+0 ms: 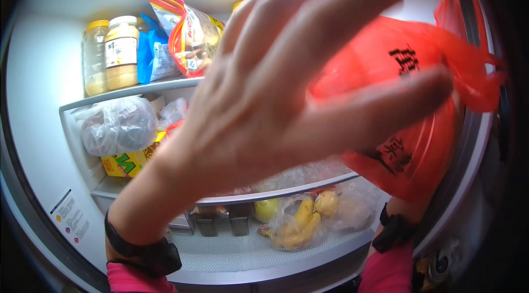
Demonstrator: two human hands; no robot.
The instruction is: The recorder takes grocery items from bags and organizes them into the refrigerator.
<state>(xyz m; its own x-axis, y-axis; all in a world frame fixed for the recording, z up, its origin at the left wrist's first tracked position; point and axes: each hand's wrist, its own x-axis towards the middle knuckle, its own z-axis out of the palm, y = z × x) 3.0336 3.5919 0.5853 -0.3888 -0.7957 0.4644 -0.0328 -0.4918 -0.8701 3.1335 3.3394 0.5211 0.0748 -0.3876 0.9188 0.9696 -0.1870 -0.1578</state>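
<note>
My left hand reaches up across the middle of the view, blurred, its fingers spread and nothing held in them. Behind and to the right of it is a full red plastic bag with black printed characters and loose handles at its upper right. My right forearm comes up beneath this bag, with a black band at the wrist; the right hand itself is hidden behind the bag, so its grip does not show. Both arms are inside an open, lit refrigerator, in front of its shelves.
On the top shelf stand jars, a blue packet and an open-topped food pouch. Below lie a knotted clear bag and a yellow box. Bagged bananas and round fruit rest on the lower shelf.
</note>
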